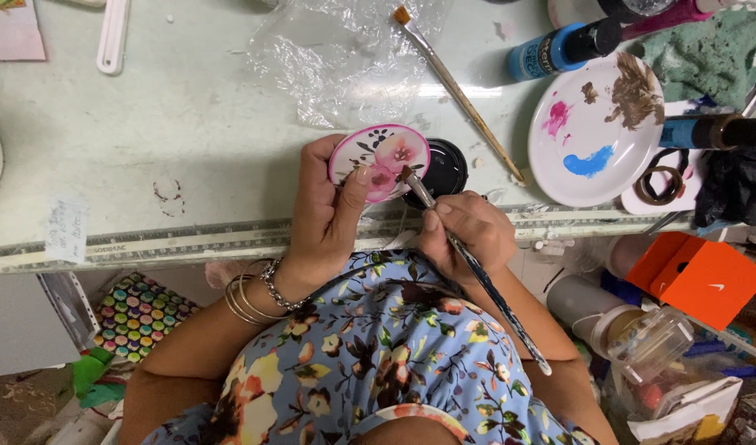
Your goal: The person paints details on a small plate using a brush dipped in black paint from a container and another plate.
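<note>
A person in a floral top leaned over a pale green desk (188, 107), the left hand (328, 214) closed around the near edge of a small pink disc (379, 161) painted with flowers, thumb pressed onto its face. The disc sat just beyond that hand, tilted up off the desk and partly covering a black lid (448, 169) behind it. The right hand (468, 231), just beside the left and nearer the body, gripped a brush (477, 272) in a pen-like pinch. Its long axis ran diagonally: the bristle tip pointed up and left, touching the disc's right edge, while the handle end trailed down and right over the forearm. A second brush (460, 95) lay loose on the desk beyond the disc, angled the same way. To the right stood a white plate (596, 132) smeared with pink, blue and brown paint, and a blue paint bottle (559, 49) lay near its far rim. Bangles (250, 297) ringed the left wrist.
</note>
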